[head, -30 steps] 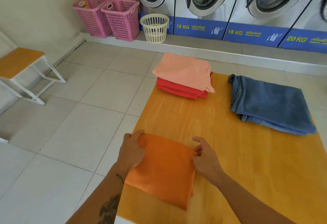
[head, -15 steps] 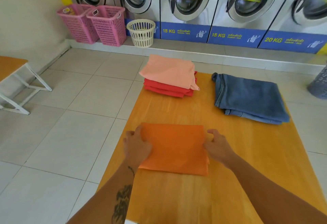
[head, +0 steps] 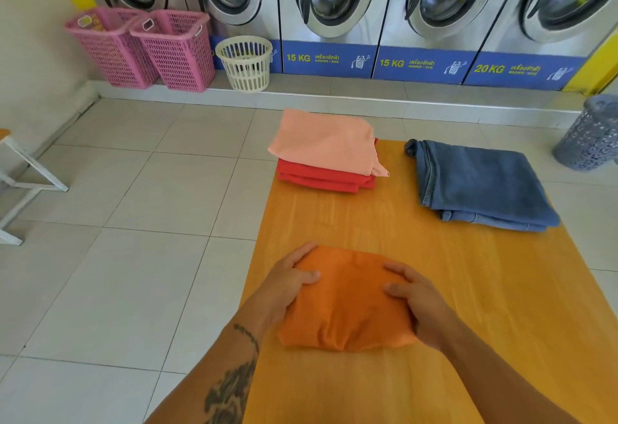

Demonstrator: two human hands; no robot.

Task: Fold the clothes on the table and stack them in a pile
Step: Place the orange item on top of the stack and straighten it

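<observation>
— Where's the orange garment [head: 347,303]?

— Folded into a compact square near the table's [head: 468,289] near-left corner. The left hand [head: 287,284] and the right hand [head: 414,300] clasp its two sides, thumbs on top, fingers curled under the edges.

— Lifted?

— I cannot tell; it looks gathered up, bulging in the middle.

— And the rest?

— A pile at the far-left corner: a peach garment [head: 326,141] lying on folded red garments [head: 326,179]. Folded jeans [head: 478,184] lie apart, toward the far-right edge.

— So what's left?

— Folding looks finished. I'd judge the orange piece and the jeans have yet to join the pile.
</observation>
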